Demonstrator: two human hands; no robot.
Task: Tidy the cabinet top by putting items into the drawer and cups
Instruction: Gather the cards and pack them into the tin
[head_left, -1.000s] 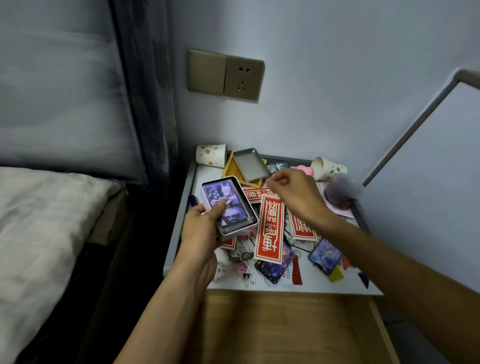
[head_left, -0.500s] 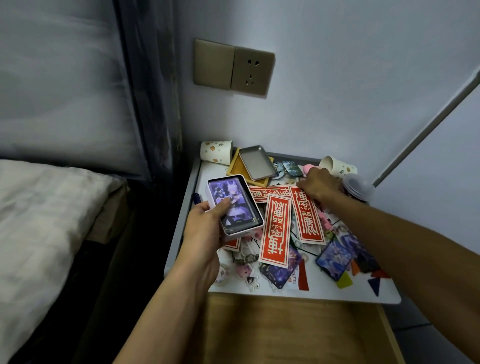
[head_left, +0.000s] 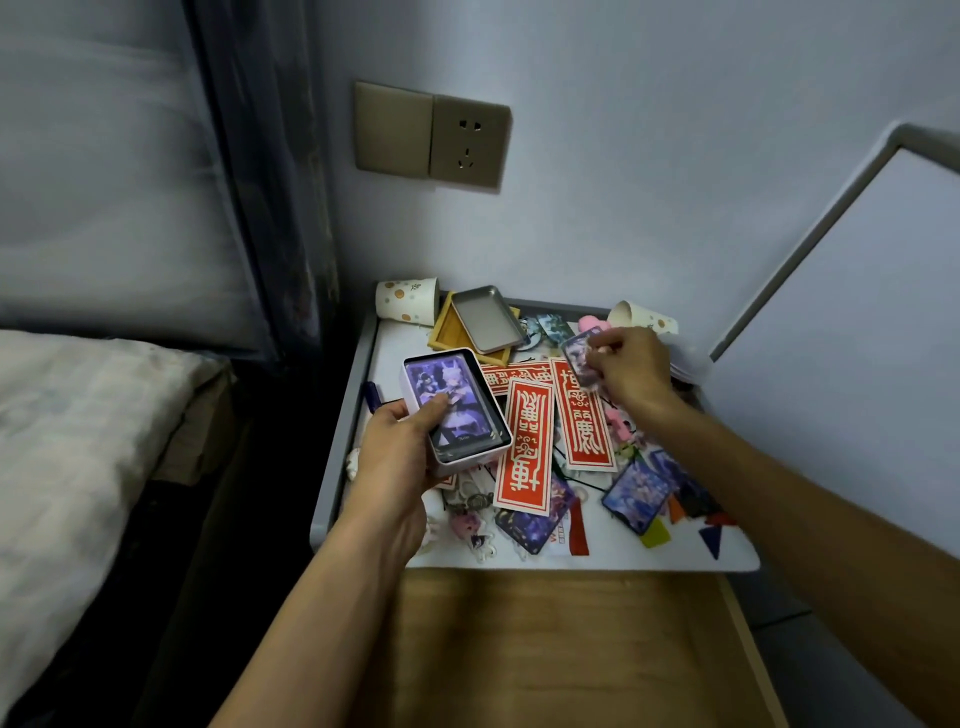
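**Desk:** What is happening at the left edge of the cabinet top?

**Photographer:** The left hand grips an open white tin above that edge, thumb pressed on the picture card lying face up inside. The tin's long axis runs back to front, with the near end slanting slightly right.

**Desk:** And further right?

**Photographer:** The right hand, fingers curled, pinches a small card above the back right corner. Its print is blurred.

**Desk:** The cups?

**Photographer:** A paper cup lies on its side at the back left corner. A second cup lies at the back right, mouth facing left. The wooden drawer stands open below the front edge.
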